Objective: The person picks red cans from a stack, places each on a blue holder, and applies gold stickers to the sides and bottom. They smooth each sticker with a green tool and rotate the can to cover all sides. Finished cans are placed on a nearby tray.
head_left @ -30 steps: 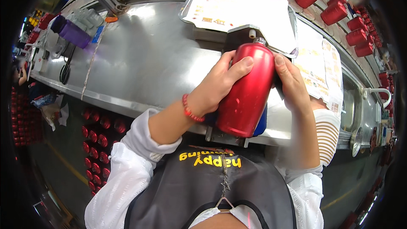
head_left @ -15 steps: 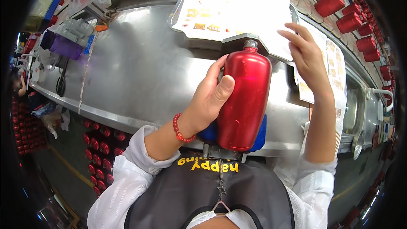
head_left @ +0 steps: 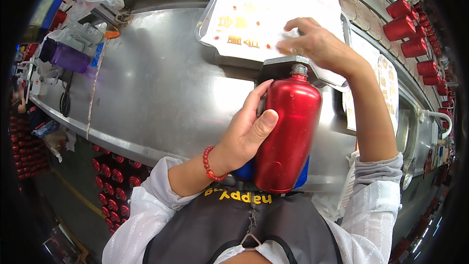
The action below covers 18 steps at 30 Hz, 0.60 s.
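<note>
My left hand (head_left: 246,129) is closed around the left side of a shiny red metal bottle (head_left: 290,134), thumb across its front. The bottle's bare threaded neck (head_left: 299,70) points away from me, and its base is near my apron. A blue cloth (head_left: 300,173) shows beside the bottle's lower part. Over the white sheet (head_left: 229,2) with gold and red printed designs, my right hand (head_left: 312,44) has its fingers bent and apart. Its fingertips are blurred beside a smeared yellowish patch, and I cannot make out anything held.
A dark, angular metal piece (head_left: 276,68) stands behind the bottle neck. The sheet rests on a metal tray (head_left: 201,32) on the steel table (head_left: 166,68). A purple bottle (head_left: 68,56) lies at left. Red bottles (head_left: 398,28) line the far right, with more below the table's left edge.
My right hand has moved left from beside the sheet to above it, its fingers bending. The bottle, still in my left hand, sits slightly lower and farther right in view.
</note>
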{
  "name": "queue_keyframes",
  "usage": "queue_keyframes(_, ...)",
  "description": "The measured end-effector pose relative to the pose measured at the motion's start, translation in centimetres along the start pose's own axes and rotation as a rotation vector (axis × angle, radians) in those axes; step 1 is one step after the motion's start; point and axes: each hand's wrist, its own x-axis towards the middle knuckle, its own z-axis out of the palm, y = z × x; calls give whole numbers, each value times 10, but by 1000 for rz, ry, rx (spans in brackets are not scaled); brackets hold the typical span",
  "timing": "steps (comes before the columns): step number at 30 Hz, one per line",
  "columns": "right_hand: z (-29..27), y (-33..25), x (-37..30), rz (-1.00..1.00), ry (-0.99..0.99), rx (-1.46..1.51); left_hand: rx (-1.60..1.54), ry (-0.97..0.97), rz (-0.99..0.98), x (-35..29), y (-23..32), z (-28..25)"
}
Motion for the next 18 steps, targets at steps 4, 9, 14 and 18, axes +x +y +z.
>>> queue_keyframes(4,16,9,11,45,34,-132,-20,-24,-27,1,4,-1)
queue_keyframes(9,18,56,17,269,112,-453,2,-51,-27,1,3,-3)
queue_keyframes(14,4,98,30,459,54,-546,60,-33,-15,-1,-1,-7)
queue_keyframes(18,8,149,39,479,294,-458,0,-22,-65,-1,4,-2)
